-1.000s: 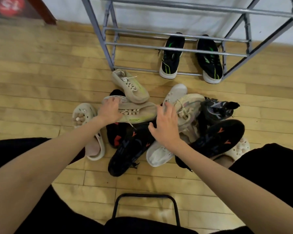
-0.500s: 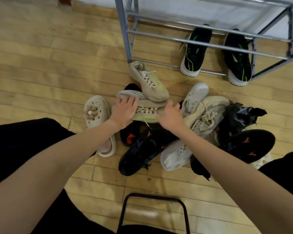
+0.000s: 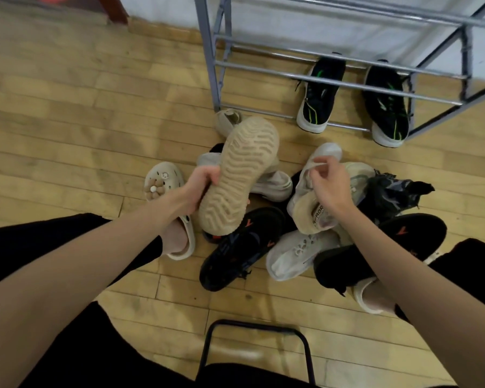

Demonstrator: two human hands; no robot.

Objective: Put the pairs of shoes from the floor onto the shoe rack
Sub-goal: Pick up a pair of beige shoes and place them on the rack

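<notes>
Fingers of our left hand (image 3: 200, 184) are curled round the side of a beige sneaker (image 3: 237, 175), which we hold off the floor with its ribbed sole turned up to the camera. Our right hand (image 3: 329, 184) pinches, between thumb and fingertips, the collar of a cream sneaker (image 3: 310, 203) that lies on top of the pile; its other fingers are bent, and we cannot tell if they also touch the fabric.

We judge that these two do not make a pair. The likely partner of the beige one lies on the floor just in front of the shoe rack (image 3: 207, 51), mostly hidden behind the raised sole. If we carry both shoes up as they are, a mixed pair may land on the rack.

The pinch on the collar is thin. The cream sneaker rests on a white sneaker (image 3: 297, 253) and beside a black shoe with red marks (image 3: 241, 247), so lifting it could drag laces along or let it slip back into the heap.

On the lowest bars one pair of black shoes with green lines (image 3: 322, 93) already stands. The bars are narrow and open, so a shoe set down carelessly could tip through the gap or knock this pair.
</notes>
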